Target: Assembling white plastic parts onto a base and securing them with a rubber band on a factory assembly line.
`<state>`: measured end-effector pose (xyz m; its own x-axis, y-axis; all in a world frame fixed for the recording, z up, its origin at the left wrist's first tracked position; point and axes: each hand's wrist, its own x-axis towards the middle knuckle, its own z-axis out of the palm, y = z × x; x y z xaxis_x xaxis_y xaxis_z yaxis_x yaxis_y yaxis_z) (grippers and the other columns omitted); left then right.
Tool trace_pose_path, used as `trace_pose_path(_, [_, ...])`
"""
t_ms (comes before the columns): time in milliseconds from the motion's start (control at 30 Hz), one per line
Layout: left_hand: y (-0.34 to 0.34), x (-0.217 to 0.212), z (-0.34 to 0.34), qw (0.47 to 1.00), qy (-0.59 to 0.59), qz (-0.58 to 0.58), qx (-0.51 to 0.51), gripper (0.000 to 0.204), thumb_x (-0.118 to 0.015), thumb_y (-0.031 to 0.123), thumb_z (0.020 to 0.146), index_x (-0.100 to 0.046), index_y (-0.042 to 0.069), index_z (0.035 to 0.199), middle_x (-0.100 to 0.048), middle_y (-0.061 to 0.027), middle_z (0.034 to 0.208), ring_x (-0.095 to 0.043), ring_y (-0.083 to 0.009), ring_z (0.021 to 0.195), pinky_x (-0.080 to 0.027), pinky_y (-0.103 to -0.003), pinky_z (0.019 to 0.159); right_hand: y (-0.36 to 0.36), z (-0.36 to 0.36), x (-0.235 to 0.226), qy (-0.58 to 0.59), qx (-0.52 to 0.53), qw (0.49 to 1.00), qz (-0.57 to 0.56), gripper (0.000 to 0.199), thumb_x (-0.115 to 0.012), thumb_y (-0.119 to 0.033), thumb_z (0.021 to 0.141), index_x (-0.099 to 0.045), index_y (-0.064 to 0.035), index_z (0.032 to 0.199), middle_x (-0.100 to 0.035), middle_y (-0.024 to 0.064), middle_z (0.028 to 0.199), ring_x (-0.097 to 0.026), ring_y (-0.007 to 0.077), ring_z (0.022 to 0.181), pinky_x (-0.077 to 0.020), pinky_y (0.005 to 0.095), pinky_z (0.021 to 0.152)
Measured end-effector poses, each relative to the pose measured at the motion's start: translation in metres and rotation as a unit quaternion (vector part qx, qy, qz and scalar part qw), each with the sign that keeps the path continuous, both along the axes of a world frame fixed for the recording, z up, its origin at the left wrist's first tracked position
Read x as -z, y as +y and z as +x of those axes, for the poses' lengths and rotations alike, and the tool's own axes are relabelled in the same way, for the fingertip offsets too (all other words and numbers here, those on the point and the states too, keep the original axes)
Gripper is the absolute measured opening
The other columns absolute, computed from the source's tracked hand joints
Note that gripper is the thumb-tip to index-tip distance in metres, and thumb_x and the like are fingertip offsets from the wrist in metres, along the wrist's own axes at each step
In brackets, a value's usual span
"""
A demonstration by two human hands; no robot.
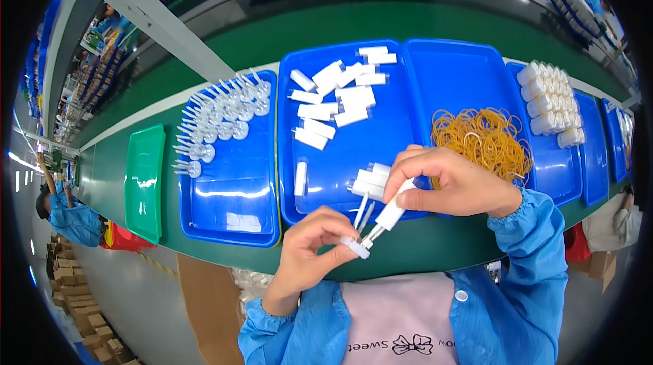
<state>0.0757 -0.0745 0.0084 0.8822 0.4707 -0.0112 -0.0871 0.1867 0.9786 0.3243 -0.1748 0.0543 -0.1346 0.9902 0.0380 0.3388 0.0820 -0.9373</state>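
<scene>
Nearest the camera, a pale pink apron [401, 317] over blue sleeves is seen at the lower edge. Just above it, a small white cap piece [355, 245] is pinched by the left hand [309, 249] between thumb and fingers. A white tube [393, 210] with a thin tip is gripped by the right hand [452, 181], fingers closed round it; its tip is held against the cap, over the green table edge [435, 242]. Behind the hands, white tubes are scattered in a middle blue tray [340, 188]. Clear dropper parts [221, 117] are laid in the left blue tray [231, 202]. Yellow rubber bands [483, 137] are piled at right. A green tray [144, 185] is set far left.
</scene>
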Motion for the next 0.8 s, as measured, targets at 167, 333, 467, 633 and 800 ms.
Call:
trace_pose_path(167, [-0.015,0.011,0.005,0.999,-0.027,-0.003,-0.023,0.023,-0.073,-0.006,0.078,-0.063,-0.002,0.098,-0.058,-0.0108,0.1,-0.064,-0.0176,0.091,-0.056,-0.031,0.08,-0.006,-0.027,-0.001,0.061,0.012,0.997,-0.05,0.013,-0.065,-0.006,0.083,-0.069,-0.0062,0.095,-0.066,0.0038,0.091,-0.054,0.0193,0.091,-0.0392,0.0341,0.086])
trace_pose_path(333, [-0.014,0.013,0.005,0.997,-0.027,0.0,-0.073,0.021,-0.072,-0.005,0.08,-0.061,-0.003,0.097,-0.058,-0.0103,0.098,-0.064,-0.0174,0.091,-0.055,-0.03,0.08,0.01,-0.015,0.008,0.056,-0.029,0.998,-0.031,0.025,-0.062,-0.009,0.086,-0.065,-0.0079,0.111,-0.062,0.0081,0.104,-0.055,0.0233,0.099,-0.0438,0.0356,0.086])
trace_pose_path(467, [-0.004,0.01,-0.003,0.993,-0.027,0.0,-0.112,0.019,-0.071,-0.004,0.081,-0.06,-0.003,0.097,-0.058,-0.0101,0.098,-0.064,-0.0167,0.09,-0.055,-0.03,0.08,0.034,0.007,0.03,-0.172,0.054,0.981,0.074,0.04,-0.063,-0.004,0.082,-0.062,-0.0109,0.121,-0.056,0.013,0.115,-0.055,0.0318,0.107,-0.0448,0.0389,0.091])
trace_pose_path(633, [0.005,0.014,-0.016,0.985,-0.032,-0.009,-0.168,0.022,-0.073,-0.002,0.08,-0.06,-0.003,0.098,-0.058,-0.0093,0.099,-0.063,-0.0167,0.088,-0.054,-0.029,0.078,0.035,0.007,0.052,-0.357,-0.001,0.934,0.013,0.033,-0.065,-0.002,0.077,-0.061,-0.0099,0.108,-0.057,0.012,0.106,-0.056,0.0334,0.098,-0.046,0.0428,0.087])
trace_pose_path(800, [0.004,0.017,-0.017,0.976,-0.039,0.002,-0.215,0.022,-0.073,-0.001,0.08,-0.065,-0.004,0.1,-0.061,-0.0092,0.099,-0.062,-0.0161,0.086,-0.053,-0.028,0.077,0.034,0.011,0.05,-0.203,0.082,0.975,-0.035,0.018,-0.066,-0.004,0.08,-0.054,-0.0085,0.093,-0.057,0.0095,0.098,-0.061,0.0255,0.082,-0.0494,0.0391,0.071])
